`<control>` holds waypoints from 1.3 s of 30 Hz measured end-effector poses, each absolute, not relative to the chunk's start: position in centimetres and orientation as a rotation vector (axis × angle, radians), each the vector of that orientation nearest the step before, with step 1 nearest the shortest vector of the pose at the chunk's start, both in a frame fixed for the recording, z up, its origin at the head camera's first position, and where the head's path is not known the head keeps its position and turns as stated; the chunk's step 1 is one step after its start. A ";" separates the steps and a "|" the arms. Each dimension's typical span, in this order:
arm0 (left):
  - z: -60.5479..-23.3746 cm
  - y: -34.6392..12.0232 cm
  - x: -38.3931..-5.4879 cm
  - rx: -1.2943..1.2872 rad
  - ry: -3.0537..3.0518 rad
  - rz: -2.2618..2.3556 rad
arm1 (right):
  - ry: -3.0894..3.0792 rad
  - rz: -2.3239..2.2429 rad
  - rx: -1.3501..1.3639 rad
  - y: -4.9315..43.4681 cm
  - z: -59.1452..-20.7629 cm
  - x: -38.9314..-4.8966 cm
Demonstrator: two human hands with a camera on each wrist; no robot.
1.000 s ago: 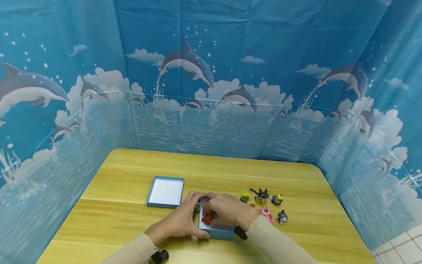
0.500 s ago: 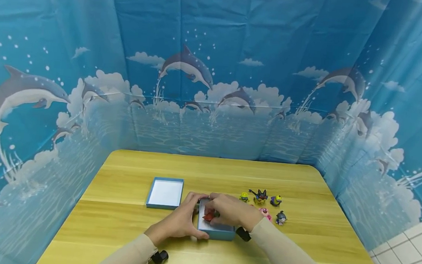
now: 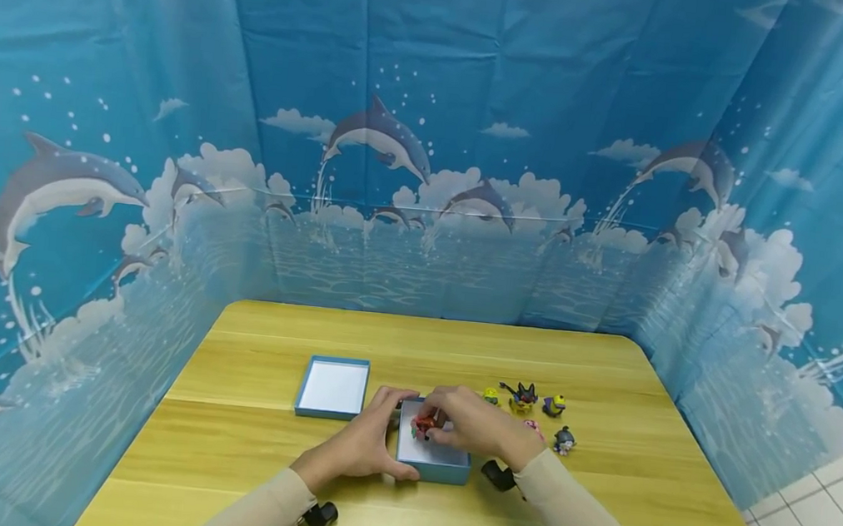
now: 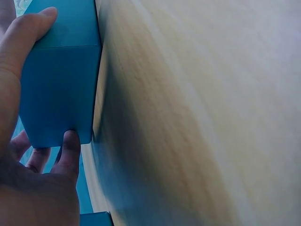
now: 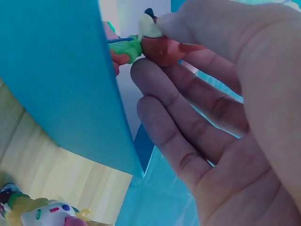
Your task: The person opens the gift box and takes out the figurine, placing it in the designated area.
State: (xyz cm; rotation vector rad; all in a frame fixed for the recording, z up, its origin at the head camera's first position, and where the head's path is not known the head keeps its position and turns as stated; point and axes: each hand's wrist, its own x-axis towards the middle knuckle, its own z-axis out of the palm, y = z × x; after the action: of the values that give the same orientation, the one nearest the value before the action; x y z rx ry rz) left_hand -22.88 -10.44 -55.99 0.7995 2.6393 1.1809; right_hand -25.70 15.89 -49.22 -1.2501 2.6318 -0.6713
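Note:
In the head view a blue open-topped box (image 3: 441, 472) with a pale interior stands on the table. My left hand (image 3: 363, 442) grips its left side, thumb at the near wall and fingers at the far corner; the left wrist view has the thumb on the blue wall (image 4: 61, 89). Over the box opening, my right hand (image 3: 478, 423) pinches a small toy figurine (image 3: 423, 424) between thumb and fingers. Seen from the right wrist, that figurine has a reddish-brown head (image 5: 162, 51) with a cream patch, and a green body (image 5: 124, 46) reaching inside the box.
A shallow blue box lid (image 3: 330, 415), white inside, lies left of the box. To the right stand several figurines: a yellow one (image 3: 491, 395), a black-eared one (image 3: 522, 399), a yellow-and-purple one (image 3: 554, 405), a grey one (image 3: 565, 440) and a partly hidden pink one (image 3: 533, 427).
My right hand has shifted slightly and turned the figurine, so its green part now shows at the left. The left hand keeps its hold on the box.

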 end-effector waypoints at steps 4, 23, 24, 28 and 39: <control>-56.0 -10.4 -22.9 0.804 2.653 1.170 | 2.645 -0.707 -1.269 16.1 -49.1 -25.6; -56.0 -10.5 -22.8 0.793 2.644 1.187 | 2.678 -0.888 -1.300 18.4 -48.5 -23.9; -56.0 -10.5 -22.8 0.793 2.647 1.184 | 2.679 -0.895 -1.305 18.5 -48.4 -23.9; -55.9 -10.5 -22.9 0.794 2.650 1.175 | 2.704 -0.900 -1.336 19.0 -47.9 -23.6; -56.0 -10.5 -23.1 0.789 2.630 1.208 | 2.775 -0.933 -1.295 20.3 -47.0 -22.5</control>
State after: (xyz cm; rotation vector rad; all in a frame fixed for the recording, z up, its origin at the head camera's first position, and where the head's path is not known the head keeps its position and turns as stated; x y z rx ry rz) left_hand -23.07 -10.52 -56.00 0.7887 2.6300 1.2081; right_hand -22.48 20.31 -46.97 -1.2954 2.7747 -0.9326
